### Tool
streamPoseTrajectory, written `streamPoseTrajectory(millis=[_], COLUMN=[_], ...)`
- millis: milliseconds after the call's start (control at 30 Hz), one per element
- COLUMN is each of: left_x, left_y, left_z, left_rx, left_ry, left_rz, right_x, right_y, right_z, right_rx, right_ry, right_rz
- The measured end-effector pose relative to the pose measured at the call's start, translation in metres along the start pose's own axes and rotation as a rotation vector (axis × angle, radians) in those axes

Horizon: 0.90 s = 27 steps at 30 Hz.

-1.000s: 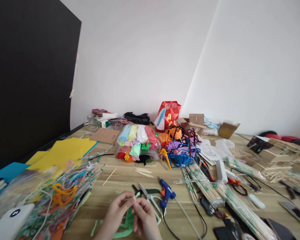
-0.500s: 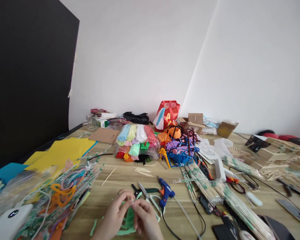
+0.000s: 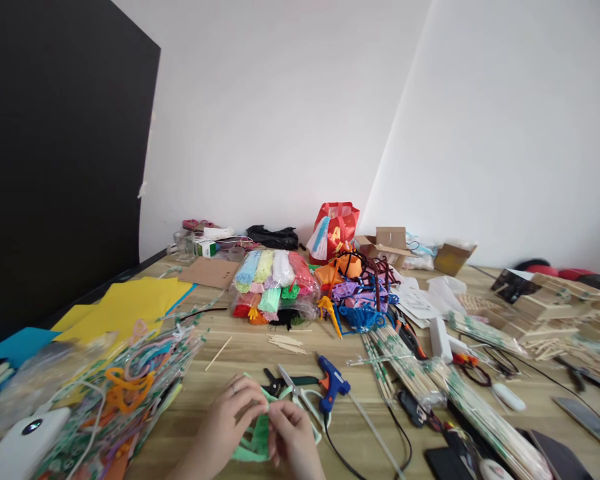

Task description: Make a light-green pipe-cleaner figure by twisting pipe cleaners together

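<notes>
Close to the table's front edge, my left hand (image 3: pixel 233 417) and my right hand (image 3: pixel 293 427) meet with fingertips nearly touching. Both are closed in a pinch on a light green fuzzy piece that looks like bent pipe cleaner (image 3: pixel 261 437). Part of it hangs below the fingers as a flat frame shape, and a strand curves up behind my left hand. The exact spot being pinched is hidden by the fingers. Just beyond my hands lie white-handled scissors (image 3: pixel 300 393) and dark-handled cutters (image 3: pixel 275 383). A blue glue gun (image 3: pixel 334 385) rests to their right.
Bagged pipe cleaners (image 3: pixel 275 287) in many colours sit in the middle. A tangled heap of craft pieces (image 3: pixel 130 393) and a white power bank (image 3: pixel 25 443) lie left. Bundled wooden sticks (image 3: pixel 485 413) stretch across the right. A glue-gun cable (image 3: pixel 340 460) loops near my right hand.
The green strand by my left hand has swung and now arches behind its fingers. My left hand has turned slightly, and its forearm covers where a loose green strip showed.
</notes>
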<state>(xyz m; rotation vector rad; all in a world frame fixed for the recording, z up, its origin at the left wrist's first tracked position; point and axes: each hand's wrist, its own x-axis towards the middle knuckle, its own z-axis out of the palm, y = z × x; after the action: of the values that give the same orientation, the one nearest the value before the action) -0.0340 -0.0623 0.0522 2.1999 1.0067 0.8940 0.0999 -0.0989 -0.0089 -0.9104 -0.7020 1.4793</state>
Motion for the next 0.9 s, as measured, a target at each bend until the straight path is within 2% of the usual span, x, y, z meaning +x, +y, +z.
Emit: streamPoseTrajectory(millis=[167, 267, 367, 633, 900], left_x=[-0.004, -0.006, -0.007, -0.006, -0.003], left_y=[-0.003, -0.005, -0.005, -0.005, -0.005], left_z=[0.009, 0.014, 0.015, 0.01, 0.003], left_rx=[-0.354, -0.421, -0.353, 0.038, 0.168], left_ry=[0.002, 0.014, 0.027, 0.027, 0.062], left_rz=[-0.131, -0.146, -0.117, 0.031, 0.253], right_x=[-0.002, 0.0, 0.003, 0.003, -0.002], right_y=[-0.004, -0.002, 0.0, 0.006, -0.002], right_z=[0.001, 0.0, -0.001, -0.002, 0.002], right_rx=[0.069, 0.077, 0.057, 0.063, 0.075], right_ry=[-0.061, -0.067, -0.059, -0.024, 0.02], right_rz=[-0.015, -0.002, 0.016, 0.003, 0.058])
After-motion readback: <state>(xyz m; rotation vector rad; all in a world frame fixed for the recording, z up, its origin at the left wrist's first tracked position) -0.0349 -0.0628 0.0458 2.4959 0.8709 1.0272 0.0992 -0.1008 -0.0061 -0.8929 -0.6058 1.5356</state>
